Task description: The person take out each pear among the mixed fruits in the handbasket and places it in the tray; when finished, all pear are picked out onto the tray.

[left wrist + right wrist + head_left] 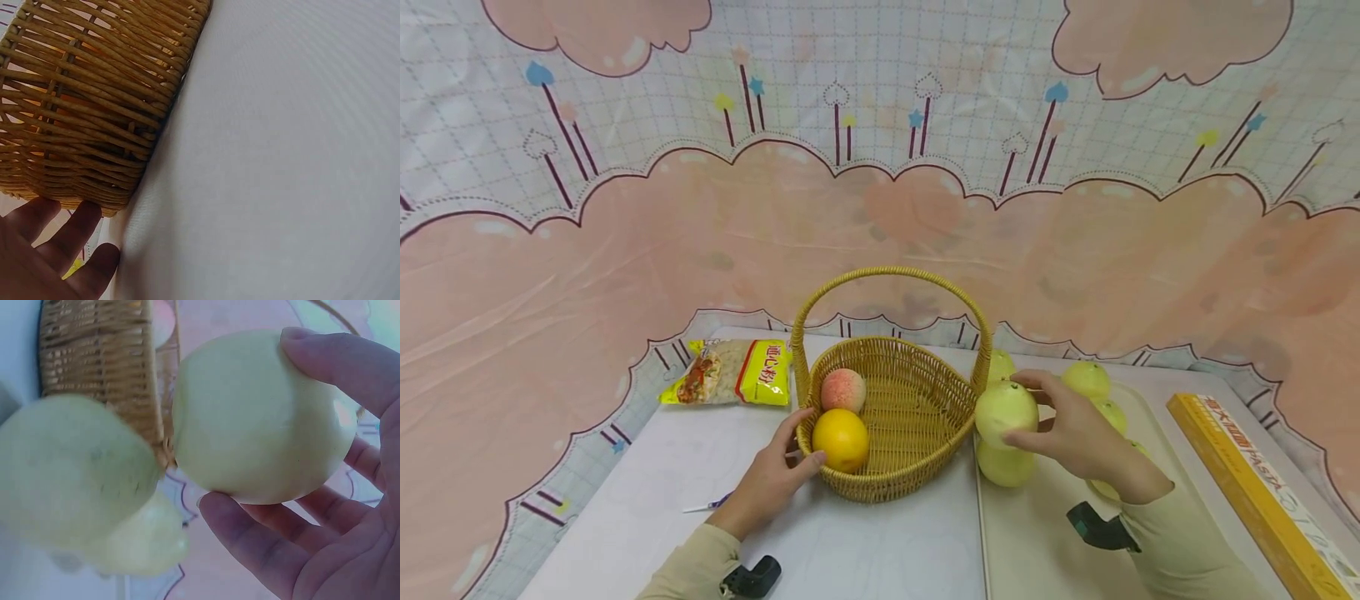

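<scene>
My left hand holds the left front rim of a wicker basket; in the left wrist view its fingers touch the woven side. Inside the basket, a pink peach lies behind an orange. My right hand grips a pale green apple between thumb and fingers, level with the basket's right rim. Seen from the right wrist, this apple is raised beside the basket's wall. Another green apple sits just below it.
A beige tray to the right bears several more green apples. Beyond it lies a long yellow pasta box. A yellow bag of pasta rests at the back left. The basket's tall handle arches over its opening.
</scene>
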Available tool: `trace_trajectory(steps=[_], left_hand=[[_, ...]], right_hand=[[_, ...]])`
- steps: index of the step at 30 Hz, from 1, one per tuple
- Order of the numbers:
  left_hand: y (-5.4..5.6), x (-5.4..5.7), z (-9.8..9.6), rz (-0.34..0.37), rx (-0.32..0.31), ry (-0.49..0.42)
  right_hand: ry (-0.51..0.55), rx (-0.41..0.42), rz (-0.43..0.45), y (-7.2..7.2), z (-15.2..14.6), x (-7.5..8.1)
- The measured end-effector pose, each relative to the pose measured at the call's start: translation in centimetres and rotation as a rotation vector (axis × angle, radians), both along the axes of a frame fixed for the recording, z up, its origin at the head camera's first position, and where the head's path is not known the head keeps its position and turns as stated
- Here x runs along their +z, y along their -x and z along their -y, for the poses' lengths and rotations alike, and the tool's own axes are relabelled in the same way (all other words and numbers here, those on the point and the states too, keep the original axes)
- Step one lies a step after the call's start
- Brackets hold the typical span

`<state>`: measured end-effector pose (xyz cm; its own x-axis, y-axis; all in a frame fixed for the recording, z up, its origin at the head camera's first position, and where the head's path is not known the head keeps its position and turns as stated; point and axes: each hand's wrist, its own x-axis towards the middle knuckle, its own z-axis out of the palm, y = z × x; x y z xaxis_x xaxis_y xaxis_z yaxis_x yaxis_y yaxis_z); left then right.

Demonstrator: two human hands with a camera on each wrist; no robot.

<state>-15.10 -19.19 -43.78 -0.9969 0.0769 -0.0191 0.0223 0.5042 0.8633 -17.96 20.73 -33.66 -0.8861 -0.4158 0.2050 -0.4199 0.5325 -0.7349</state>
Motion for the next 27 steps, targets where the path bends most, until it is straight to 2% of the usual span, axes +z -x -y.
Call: trace_trajectory(steps=[5,16,27], left_hand=[[0.0,0.0,0.0,-0.001,0.000,-0.001],[0.0,-0.1,-0.1,-0.003,0.004,-0.001],[0.0,-0.2,-0.1,0.003,0.000,-0.012]], right_hand=[[0.000,-0.039,-0.015,-0.4,-1.3,-0.4],[-0.069,-0.117,-0.100,-0.8,-3.6,-0.8],[-0.091,-0.180,-0.075,-0.8,-5.9,-1.5]])
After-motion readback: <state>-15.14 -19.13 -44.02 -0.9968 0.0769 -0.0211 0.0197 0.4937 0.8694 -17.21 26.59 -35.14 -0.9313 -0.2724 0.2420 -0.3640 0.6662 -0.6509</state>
